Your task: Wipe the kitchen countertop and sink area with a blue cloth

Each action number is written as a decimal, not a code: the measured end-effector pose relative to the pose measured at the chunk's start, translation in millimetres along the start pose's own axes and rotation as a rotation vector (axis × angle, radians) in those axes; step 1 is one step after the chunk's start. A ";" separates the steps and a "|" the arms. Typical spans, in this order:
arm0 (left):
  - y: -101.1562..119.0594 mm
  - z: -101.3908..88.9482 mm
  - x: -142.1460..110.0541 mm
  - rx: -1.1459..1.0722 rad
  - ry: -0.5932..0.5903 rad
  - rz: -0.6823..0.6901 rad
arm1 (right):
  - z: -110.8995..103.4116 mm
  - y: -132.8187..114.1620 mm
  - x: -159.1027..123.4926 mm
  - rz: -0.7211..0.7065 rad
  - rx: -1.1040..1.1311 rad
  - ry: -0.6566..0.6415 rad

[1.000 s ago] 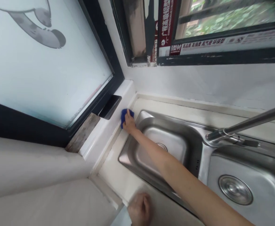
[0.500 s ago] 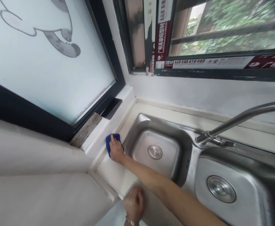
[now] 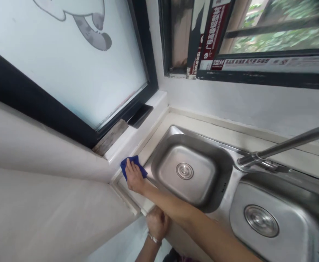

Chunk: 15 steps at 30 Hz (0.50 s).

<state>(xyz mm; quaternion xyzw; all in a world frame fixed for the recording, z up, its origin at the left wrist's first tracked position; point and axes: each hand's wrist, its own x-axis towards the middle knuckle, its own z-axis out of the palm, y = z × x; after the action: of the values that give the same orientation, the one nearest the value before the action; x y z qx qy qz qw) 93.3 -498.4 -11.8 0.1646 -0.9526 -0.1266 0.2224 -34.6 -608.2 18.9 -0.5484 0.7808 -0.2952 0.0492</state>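
Observation:
My right hand [image 3: 134, 177] presses a blue cloth [image 3: 139, 166] against the light countertop strip left of the sink, the fingers laid over it. Cloth shows past the fingertips and on the right side of the hand. The right forearm crosses the front rim of the left sink basin [image 3: 172, 160]. Below that forearm, my left hand [image 3: 157, 222] is curled into a fist at the counter's front edge, with a bracelet [image 3: 154, 238] on its wrist. Nothing shows in the fist.
A right basin [image 3: 282, 203] and a metal faucet [image 3: 254, 158] stand to the right. Along the left run a low white ledge [image 3: 121, 147], a wood piece [image 3: 110, 137], a dark rectangular piece [image 3: 140, 116] and a dark-framed glass panel [image 3: 104, 83]. A window [image 3: 257, 65] is behind the sink.
The right hand has drawn the cloth toward the near end of the counter strip. My left fist has come closer to the right forearm. The view has shifted, showing the sink farther right.

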 end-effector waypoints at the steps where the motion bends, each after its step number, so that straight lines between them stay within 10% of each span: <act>1: -0.5 1.0 -1.4 0.004 -0.001 -0.003 | 0.4 -3.2 -2.0 -0.016 -0.007 -0.016; 15: -2.8 7.2 -11.4 -0.010 0.030 -0.029 | 10.2 -12.0 -13.9 -0.361 0.172 -0.165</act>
<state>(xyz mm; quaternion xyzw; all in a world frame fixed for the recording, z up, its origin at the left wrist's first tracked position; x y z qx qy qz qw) 100.3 -495.5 -23.2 0.1792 -0.9460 -0.1319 0.2358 -15.1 -602.8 13.3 -0.6955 0.6352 -0.3188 0.1059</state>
